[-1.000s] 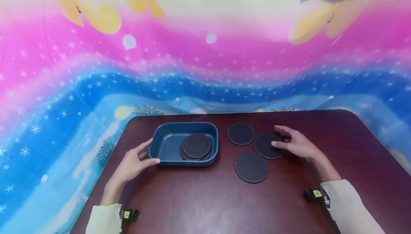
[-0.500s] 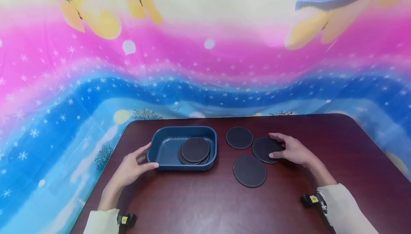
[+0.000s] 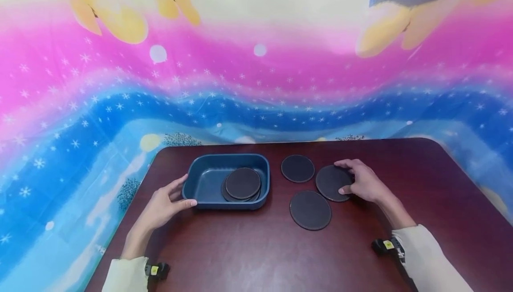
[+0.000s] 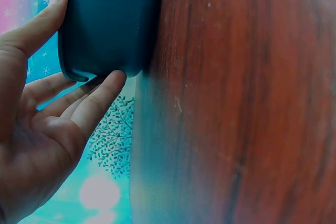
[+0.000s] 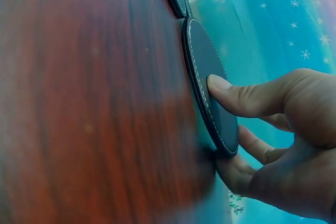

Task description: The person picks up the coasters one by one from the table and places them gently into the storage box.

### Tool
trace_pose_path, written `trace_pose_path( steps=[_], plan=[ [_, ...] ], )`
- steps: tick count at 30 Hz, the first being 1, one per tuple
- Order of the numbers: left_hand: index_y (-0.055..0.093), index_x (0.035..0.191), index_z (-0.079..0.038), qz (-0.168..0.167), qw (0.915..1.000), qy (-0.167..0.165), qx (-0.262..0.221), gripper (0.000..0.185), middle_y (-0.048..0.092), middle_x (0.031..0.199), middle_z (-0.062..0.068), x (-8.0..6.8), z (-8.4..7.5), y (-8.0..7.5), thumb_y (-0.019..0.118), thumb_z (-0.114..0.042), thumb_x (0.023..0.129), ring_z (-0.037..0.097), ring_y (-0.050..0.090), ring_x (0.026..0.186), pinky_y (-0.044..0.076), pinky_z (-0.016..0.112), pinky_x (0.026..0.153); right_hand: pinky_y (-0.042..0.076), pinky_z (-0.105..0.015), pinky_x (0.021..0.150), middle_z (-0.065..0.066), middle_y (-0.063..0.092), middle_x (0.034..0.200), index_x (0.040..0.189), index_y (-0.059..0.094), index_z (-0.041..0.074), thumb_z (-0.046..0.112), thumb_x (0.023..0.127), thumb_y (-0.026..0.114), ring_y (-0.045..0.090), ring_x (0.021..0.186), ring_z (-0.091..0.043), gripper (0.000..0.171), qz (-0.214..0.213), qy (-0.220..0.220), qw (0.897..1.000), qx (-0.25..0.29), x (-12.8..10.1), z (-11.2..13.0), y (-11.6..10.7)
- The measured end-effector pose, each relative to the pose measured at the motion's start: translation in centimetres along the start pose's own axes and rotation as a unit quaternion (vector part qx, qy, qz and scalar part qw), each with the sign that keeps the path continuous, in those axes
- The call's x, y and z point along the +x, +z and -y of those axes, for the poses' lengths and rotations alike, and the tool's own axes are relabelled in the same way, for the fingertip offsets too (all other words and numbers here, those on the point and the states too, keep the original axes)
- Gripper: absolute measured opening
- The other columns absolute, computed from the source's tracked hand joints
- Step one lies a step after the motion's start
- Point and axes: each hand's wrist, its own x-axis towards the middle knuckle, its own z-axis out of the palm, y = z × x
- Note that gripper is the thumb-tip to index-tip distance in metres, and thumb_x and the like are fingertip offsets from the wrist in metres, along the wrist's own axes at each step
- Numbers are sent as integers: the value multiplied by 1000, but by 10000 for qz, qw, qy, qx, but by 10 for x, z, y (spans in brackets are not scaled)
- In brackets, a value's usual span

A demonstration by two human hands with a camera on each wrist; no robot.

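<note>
My left hand (image 3: 160, 207) holds the left end of a dark blue rectangular dish (image 3: 205, 184). In the left wrist view its thumb lies on the dish's long side wall and the fingers reach round the end. Round black coasters (image 3: 242, 183) with stitched edges lie stacked inside the dish, toward its right. My right hand (image 3: 364, 186) pinches another black coaster (image 3: 330, 183) by its right edge. The right wrist view shows the thumb on top of this coaster (image 5: 203, 48) and fingers beneath its near edge, which tips slightly up from the table.
Two more black coasters lie flat between the dish and my right hand: one at the back (image 3: 298, 168), one nearer the front (image 3: 310, 210). All stand on a dark red-brown wooden table (image 3: 256, 252). A colourful printed cloth (image 3: 256, 83) hangs behind its far edge.
My right hand has come down onto the right-hand coaster and taken hold of its edge, raising that side slightly. My left hand keeps its place on the dish.
</note>
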Motion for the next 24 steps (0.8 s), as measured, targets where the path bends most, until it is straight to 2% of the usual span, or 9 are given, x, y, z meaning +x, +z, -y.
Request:
trace_pose_path(
  steps=[5,9,15,24],
  plan=[
    [35,169,-10,-5,10000,6,52,95,53,160,27,1,0,-1,86,-37,94,46,57,143,61,53,102,65,-43,81,-32,61,141,156,52,2,2,84,90,67,122,-51,81,15,242,9997,93,0,3,-9],
    [35,169,-10,3,10000,9,72,96,53,160,27,1,0,0,86,-38,93,46,58,142,60,54,102,65,-36,75,-33,66,138,154,54,2,1,88,87,72,114,-47,74,-8,371,9992,111,-2,3,-15],
    [36,169,-10,5,10000,34,43,96,54,159,27,2,-1,-1,86,-39,93,45,58,142,61,52,102,65,-35,68,-37,63,141,154,54,2,-2,92,81,78,97,-31,68,94,400,9988,276,-6,2,-24],
    [35,169,-10,31,10000,-2,27,95,54,159,27,1,0,1,86,-40,93,45,58,142,62,51,102,68,-40,75,-37,65,137,156,53,1,-7,98,70,80,100,-30,61,342,383,9942,940,-10,-3,-29]
  ],
)
